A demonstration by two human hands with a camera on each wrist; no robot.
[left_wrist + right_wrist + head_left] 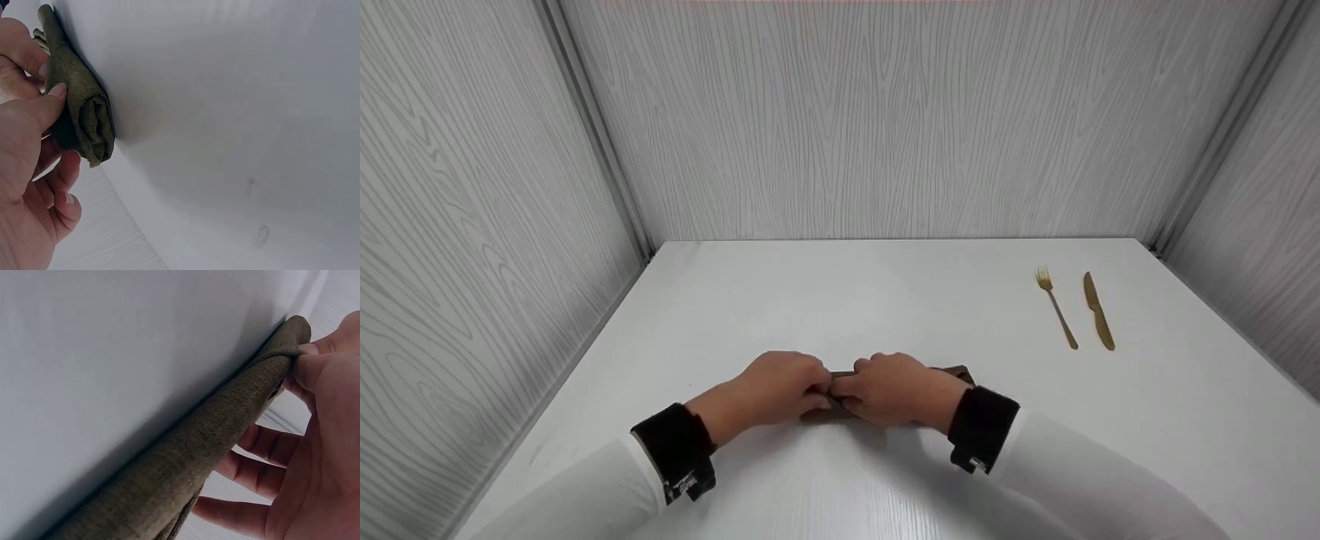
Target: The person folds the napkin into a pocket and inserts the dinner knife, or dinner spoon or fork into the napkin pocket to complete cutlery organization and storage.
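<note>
A dark olive-brown cloth napkin [958,373], rolled into a tight tube, lies on the white table [885,300] near its front. Both hands sit on it side by side. My left hand [784,387] pinches the roll [84,115] between thumb and curled fingers at its left end, where the spiral of the roll shows. My right hand [894,390] grips the roll [225,444] with the thumb on top and the fingers curled under it. In the head view most of the napkin is hidden under the hands.
A gold fork [1056,307] and a gold knife [1099,310] lie side by side at the table's far right. Grey wood-grain walls [885,120] close in the table at the back and on both sides.
</note>
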